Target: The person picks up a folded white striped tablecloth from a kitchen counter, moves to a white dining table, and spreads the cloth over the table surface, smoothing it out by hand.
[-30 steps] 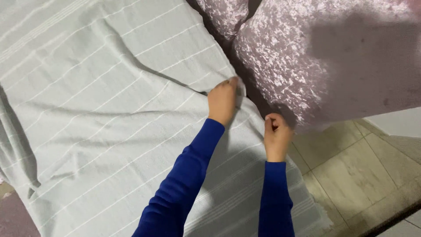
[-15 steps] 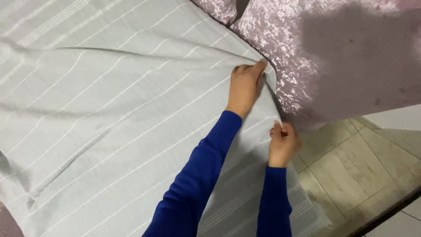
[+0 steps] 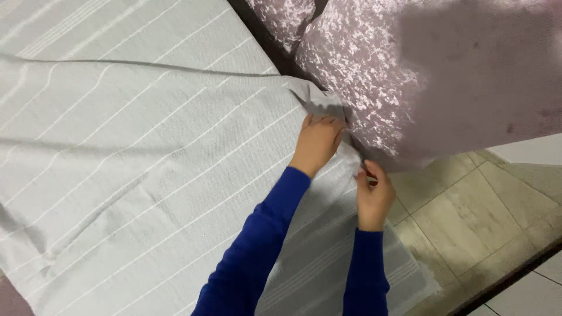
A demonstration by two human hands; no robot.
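Both hands have shifted up the sheet (image 3: 146, 164) edge toward the cushion (image 3: 410, 76). Left hand (image 3: 319, 143) presses flat, open, at the corner; right hand (image 3: 373, 196) pinches the hem beside the cushion, smoothing that corner.

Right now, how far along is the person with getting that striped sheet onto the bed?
The grey striped sheet already covers most of the bed, though long creases show. The left hand presses its edge in beside the pink velvet headboard, and the right hand pinches the edge lower down. The hanging side near the tiled floor and the creases look left.
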